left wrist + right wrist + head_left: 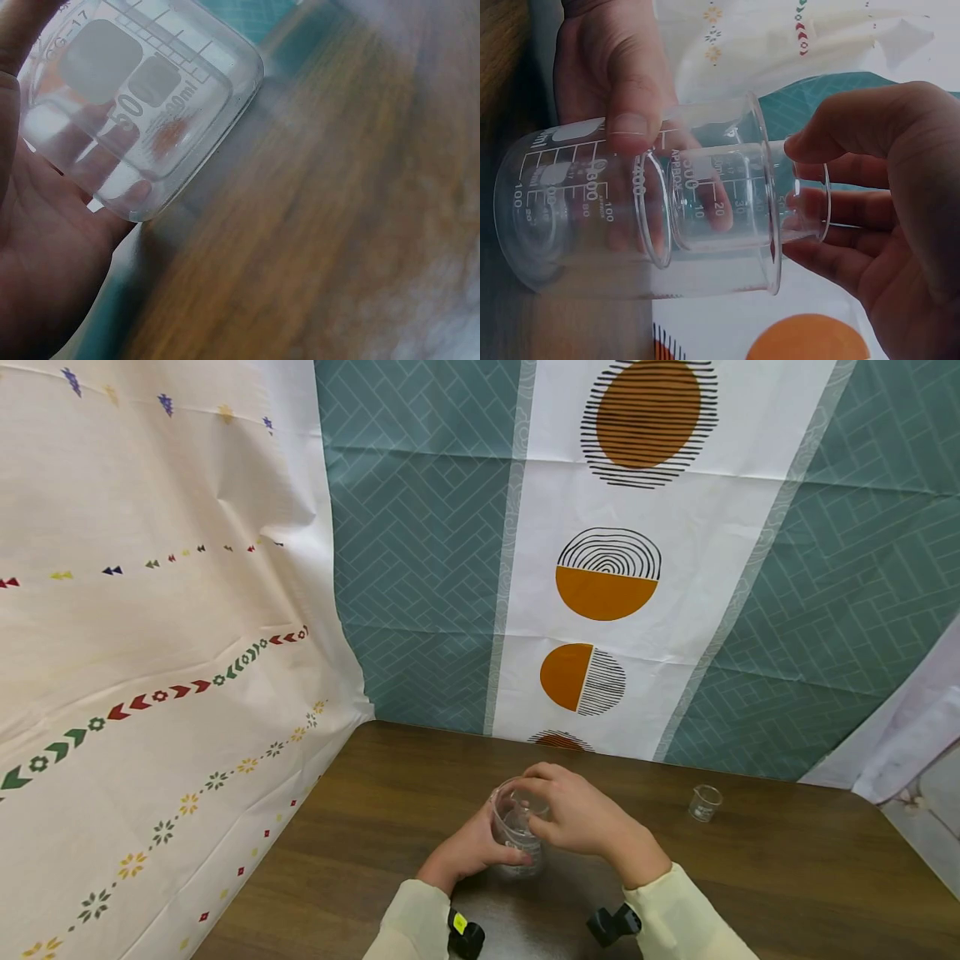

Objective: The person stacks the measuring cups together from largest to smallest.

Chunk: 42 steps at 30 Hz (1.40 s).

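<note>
My left hand [468,847] grips a large clear glass beaker [521,862] around its side, just over the table. White graduations and a 500 ml mark show on this large beaker in the left wrist view [187,112]. Inside it, towards the base, sits a medium beaker [657,251], seen in the right wrist view. My right hand [573,810] pinches a small graduated beaker [742,234] near its rim, with thumb and fingers on opposite sides. The small beaker's lower part is inside the large one's mouth, and its rim sticks out.
Another small glass beaker [704,804] stands upright on the brown wooden table [390,793], to the right of both hands. A teal and white patterned cloth [427,568] hangs behind the table. A cream patterned cloth [180,693] hangs along the left side.
</note>
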Each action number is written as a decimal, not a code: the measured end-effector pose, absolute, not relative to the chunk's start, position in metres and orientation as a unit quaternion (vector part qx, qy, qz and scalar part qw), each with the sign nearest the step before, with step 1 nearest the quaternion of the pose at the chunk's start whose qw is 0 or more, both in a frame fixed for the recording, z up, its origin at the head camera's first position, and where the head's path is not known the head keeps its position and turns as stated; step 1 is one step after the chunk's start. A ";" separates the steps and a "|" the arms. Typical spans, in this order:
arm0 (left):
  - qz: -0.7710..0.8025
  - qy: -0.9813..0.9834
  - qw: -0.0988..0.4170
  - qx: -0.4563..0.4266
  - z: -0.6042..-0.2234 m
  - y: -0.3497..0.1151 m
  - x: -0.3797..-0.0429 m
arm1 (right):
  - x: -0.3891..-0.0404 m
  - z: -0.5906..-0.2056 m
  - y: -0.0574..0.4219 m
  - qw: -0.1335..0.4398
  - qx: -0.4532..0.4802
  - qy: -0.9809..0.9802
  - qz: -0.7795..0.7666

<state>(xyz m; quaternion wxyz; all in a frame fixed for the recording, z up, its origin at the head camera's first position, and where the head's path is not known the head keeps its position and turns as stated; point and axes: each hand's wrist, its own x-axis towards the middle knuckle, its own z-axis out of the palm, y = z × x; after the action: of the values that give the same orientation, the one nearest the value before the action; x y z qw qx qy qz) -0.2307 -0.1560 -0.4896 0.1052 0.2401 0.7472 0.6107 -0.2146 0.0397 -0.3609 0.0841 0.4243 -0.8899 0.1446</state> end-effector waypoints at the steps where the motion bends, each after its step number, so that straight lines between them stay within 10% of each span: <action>1: 0.611 0.747 0.106 0.241 -0.490 -0.156 -0.231 | -0.215 -0.361 0.040 0.084 0.426 -0.890 0.142; 42: 0.613 0.743 0.102 0.249 -0.490 -0.156 -0.232 | -0.228 -0.368 0.035 0.031 0.438 -0.889 0.130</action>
<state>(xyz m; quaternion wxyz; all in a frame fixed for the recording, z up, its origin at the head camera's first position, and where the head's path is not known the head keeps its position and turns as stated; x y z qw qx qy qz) -0.2318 -0.1558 -0.4896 0.1016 0.2487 0.7431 0.6129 -0.2277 0.0348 -0.3682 0.0307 0.4384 -0.8888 0.1302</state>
